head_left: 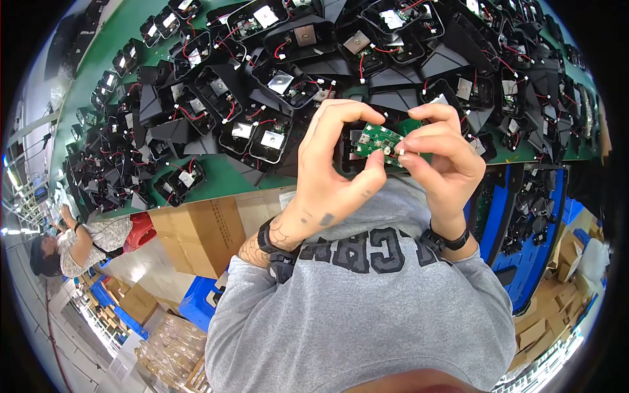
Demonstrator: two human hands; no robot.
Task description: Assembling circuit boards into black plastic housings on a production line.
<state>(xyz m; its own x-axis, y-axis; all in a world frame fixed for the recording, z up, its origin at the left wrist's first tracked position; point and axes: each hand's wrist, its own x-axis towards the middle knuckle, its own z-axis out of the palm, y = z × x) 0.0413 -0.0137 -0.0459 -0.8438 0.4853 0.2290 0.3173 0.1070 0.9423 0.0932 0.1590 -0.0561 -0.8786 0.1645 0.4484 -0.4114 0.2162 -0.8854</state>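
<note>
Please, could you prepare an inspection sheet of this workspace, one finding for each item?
Surface: green table, largely covered.
Work things: green circuit board, held above the table edge; small white part beside it.
Clutter: many open black housings, crowded and overlapping, several with silver-coloured plates.
Left hand: grips the board between thumb and finger.
Right hand: fingertips pinch the white part.
Cables: short red wires with white connectors, among the housings.
Surroundings: cardboard box, blue crate, co-worker at left.
</note>
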